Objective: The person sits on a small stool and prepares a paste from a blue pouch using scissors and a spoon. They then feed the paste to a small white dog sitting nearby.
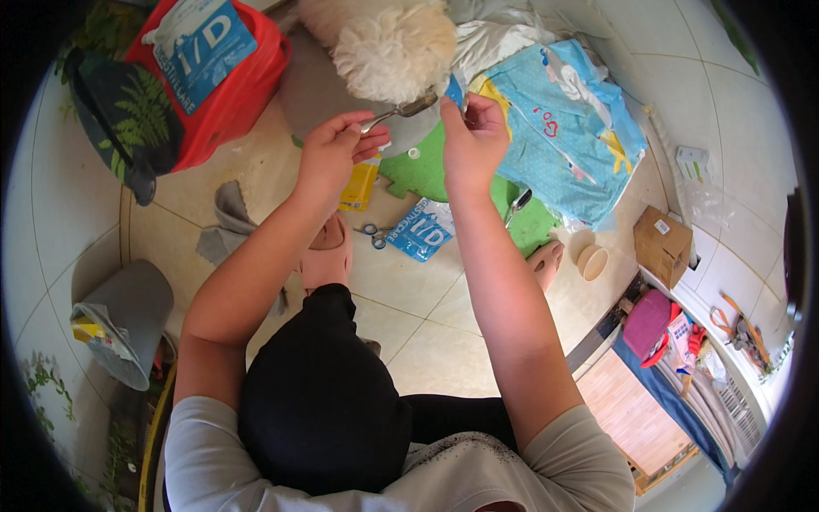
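My left hand (339, 144) pinches the handle of a metal spoon (379, 120). Brown food lies in the spoon's bowl, which is close under the head of a cream, curly-haired dog (397, 51); whether they touch is unclear. My right hand (475, 137) grips a small blue packet (455, 91), partly hidden by the fingers, beside the spoon's tip. Below my hands, a blue-and-white pet food pouch (422, 230) lies on the tiles next to scissors (376, 235). A yellow packet (360, 184) is near my left wrist. Another metal spoon (519, 203) rests on a green foam mat (416, 168).
A red plastic container (256, 96) with a pouch on it stands at the far left. A light blue cloth (544, 121) spreads at right. Near the right wall are a paper cup (592, 262) and cardboard box (662, 246). A grey bin (137, 320) tilts at left.
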A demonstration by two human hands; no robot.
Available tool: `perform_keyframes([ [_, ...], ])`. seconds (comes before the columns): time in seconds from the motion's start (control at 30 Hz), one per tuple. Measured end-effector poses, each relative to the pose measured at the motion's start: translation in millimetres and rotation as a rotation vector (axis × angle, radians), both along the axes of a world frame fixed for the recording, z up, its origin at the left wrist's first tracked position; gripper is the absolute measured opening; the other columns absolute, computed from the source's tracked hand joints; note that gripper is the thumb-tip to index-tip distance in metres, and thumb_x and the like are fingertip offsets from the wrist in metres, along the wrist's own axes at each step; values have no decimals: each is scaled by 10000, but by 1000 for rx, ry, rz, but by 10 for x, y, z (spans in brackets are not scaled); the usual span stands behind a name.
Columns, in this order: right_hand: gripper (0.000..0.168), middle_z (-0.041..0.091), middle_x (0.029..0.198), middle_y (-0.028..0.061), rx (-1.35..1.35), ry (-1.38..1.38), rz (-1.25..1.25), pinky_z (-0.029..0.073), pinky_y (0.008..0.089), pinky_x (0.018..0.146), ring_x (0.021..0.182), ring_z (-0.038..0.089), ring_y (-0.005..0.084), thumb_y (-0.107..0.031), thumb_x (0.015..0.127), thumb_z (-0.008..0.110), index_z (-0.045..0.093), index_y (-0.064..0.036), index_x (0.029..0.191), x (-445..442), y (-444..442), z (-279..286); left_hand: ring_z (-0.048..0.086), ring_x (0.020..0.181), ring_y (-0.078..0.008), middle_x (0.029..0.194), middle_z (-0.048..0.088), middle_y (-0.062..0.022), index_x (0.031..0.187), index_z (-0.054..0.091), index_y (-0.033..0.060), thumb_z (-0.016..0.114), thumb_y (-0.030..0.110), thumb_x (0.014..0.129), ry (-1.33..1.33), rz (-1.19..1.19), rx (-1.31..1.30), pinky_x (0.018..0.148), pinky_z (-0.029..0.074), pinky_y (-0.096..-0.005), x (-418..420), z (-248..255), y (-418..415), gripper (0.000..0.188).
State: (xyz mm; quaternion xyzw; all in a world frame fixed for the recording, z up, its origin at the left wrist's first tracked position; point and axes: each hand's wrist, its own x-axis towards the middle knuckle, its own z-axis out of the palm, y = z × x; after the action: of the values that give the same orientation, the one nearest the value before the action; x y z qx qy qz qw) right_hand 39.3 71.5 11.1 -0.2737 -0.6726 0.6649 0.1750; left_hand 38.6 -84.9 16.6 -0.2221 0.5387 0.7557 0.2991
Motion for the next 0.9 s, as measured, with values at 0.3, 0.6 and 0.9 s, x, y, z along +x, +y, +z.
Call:
perform_keyframes([
  [0.3,195,531,675,38,319,13,6,416,255,587,619,475,126,-78,661,688,558,-25,796,-16,-60,64,590,957,-199,1033,592,-153,1113,484,-15,341,113,930,-7,-15,-32,808,454,-269,-14,63,11,265],
  [0.6,193,578,740,55,459,165,17,440,271,585,626,521,161,-24,621,675,570,-37,782,-49,-58,130,586,970,-220,1047,579,-176,1134,460,-23,338,98,926,-10,-21,-47,813,455,-271,-37,128,57,270],
  [0.9,212,569,718,70,511,199,38,445,320,560,624,546,237,-9,545,641,562,-64,733,-45,-24,153,579,976,-235,1057,566,-185,1141,440,-36,356,90,923,-2,-18,-36,812,462,-277,-51,110,71,265],
])
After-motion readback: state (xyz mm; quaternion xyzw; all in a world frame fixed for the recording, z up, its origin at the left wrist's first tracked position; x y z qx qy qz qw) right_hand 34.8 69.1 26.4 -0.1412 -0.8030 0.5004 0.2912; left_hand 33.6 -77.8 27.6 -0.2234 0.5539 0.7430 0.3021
